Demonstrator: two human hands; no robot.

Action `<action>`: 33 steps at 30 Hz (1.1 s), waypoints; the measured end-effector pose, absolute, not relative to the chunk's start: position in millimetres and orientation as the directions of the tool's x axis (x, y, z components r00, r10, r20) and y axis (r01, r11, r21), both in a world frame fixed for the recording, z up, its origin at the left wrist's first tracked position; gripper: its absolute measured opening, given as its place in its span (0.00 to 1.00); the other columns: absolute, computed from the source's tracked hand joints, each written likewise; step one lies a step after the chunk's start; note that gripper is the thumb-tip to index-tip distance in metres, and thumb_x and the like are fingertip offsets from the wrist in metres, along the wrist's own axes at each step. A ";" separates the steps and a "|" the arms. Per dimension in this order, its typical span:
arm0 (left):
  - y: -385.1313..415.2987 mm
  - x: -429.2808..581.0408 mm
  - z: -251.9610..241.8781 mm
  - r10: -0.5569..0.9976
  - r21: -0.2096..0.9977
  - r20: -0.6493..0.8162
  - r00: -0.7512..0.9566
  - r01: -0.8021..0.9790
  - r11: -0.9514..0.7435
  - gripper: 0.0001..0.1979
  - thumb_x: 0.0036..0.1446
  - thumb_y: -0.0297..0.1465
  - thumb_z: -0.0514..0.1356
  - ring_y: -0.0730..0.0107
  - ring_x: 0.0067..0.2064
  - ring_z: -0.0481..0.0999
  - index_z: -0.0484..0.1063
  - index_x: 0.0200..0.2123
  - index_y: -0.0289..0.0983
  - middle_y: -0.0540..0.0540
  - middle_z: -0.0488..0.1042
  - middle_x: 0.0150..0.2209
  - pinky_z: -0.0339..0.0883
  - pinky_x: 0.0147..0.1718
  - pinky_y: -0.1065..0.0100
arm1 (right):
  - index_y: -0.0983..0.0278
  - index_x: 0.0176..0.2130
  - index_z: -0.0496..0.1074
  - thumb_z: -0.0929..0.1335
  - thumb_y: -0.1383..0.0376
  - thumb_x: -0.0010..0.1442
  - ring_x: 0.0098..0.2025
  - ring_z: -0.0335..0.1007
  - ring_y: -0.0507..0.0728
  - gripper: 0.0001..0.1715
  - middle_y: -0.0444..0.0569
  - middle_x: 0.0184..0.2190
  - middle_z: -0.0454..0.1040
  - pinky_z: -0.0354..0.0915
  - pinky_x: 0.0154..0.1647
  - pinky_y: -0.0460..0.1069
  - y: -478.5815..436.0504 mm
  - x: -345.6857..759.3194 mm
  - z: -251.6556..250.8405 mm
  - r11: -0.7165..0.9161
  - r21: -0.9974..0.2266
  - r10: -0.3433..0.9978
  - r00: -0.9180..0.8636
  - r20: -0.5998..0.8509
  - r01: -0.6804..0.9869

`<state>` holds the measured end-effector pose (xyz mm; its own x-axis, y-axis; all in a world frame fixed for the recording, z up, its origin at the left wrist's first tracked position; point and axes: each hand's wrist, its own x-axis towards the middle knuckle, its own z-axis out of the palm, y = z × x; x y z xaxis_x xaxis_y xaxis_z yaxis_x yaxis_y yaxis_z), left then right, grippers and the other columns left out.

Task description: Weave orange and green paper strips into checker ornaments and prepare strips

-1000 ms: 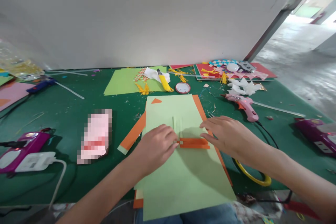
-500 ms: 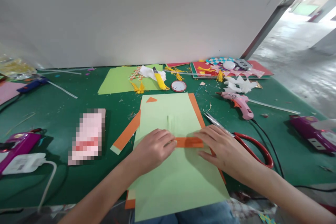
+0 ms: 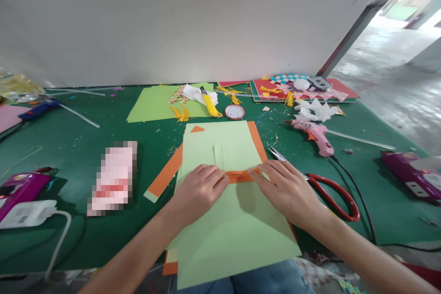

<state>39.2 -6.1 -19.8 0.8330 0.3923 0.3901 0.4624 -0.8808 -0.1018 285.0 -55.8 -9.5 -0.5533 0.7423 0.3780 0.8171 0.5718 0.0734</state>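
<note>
- Orange strip [image 3: 241, 176] has shifted slightly farther across the pale green sheet [image 3: 237, 234], near its middle.
- Right hand [image 3: 285, 188] now pinches its right end; left hand [image 3: 201, 188] pinches the left.
- Both ends look controlled.

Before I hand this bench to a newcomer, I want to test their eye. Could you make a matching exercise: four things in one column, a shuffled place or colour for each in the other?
Things:
1. Middle orange strip
2. Scissors
3. Glue gun
4. Round lid-like piece

Places or colours:
A. Pink body, dark cord
B. Pale face, reddish rim
C. Between left hand and right hand
D. Red handles

Pairs: 1-C, 2-D, 3-A, 4-B
</note>
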 end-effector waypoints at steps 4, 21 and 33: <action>-6.4 41.2 -19.0 0.406 -0.046 0.406 0.819 0.462 -0.886 0.08 0.62 0.23 0.53 0.60 0.42 0.74 0.72 0.41 0.33 0.41 0.76 0.37 0.68 0.41 0.58 | 0.66 0.40 0.75 0.63 0.71 0.63 0.42 0.68 0.60 0.11 0.52 0.36 0.76 0.65 0.43 0.56 -52.9 282.3 -4.0 0.550 -0.014 0.764 -0.497 0.411 0.835; -5.4 31.4 -16.9 0.329 -0.101 0.391 0.860 0.395 -0.913 0.07 0.60 0.22 0.56 0.59 0.43 0.72 0.72 0.40 0.32 0.40 0.76 0.41 0.67 0.43 0.57 | 0.65 0.38 0.71 0.65 0.70 0.61 0.42 0.67 0.59 0.05 0.52 0.38 0.71 0.66 0.41 0.53 -13.8 249.9 8.1 0.560 -0.186 0.824 -0.565 0.025 0.808; -5.5 28.9 -22.2 0.356 -0.070 0.378 0.855 0.410 -0.910 0.08 0.60 0.21 0.55 0.60 0.45 0.71 0.72 0.41 0.33 0.41 0.75 0.42 0.68 0.43 0.59 | 0.64 0.30 0.68 0.65 0.72 0.57 0.37 0.68 0.58 0.04 0.49 0.28 0.73 0.61 0.37 0.49 -9.1 248.1 21.1 0.359 -0.323 0.888 -0.427 -0.172 0.876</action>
<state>28.9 -5.5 -22.2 0.8547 0.3557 0.3780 0.4096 -0.9096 -0.0703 248.1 -9.1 21.1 -0.4272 0.8876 -0.1724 0.8756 0.3587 -0.3235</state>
